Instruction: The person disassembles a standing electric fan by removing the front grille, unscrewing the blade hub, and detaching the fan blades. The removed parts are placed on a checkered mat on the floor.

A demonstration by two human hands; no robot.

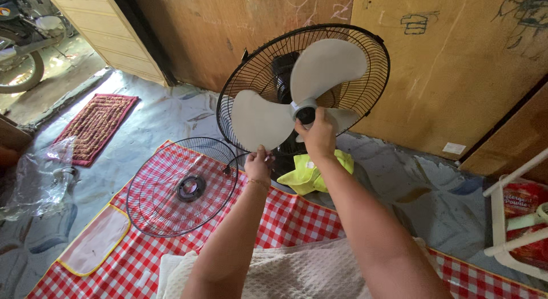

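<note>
Grey fan blades [297,99] stand straight ahead: right hand [317,134] pinches the hub cap [306,114], left hand [259,163] grips a lower blade's edge.

The floor [148,122] carried a red checked mat [297,219]; a detached black fan grille [181,186] lay at the mat's left edge, a red doormat [97,126] beyond.

red mat [96,126], yellow cloth [311,174], checkered sheet [297,219]
</note>
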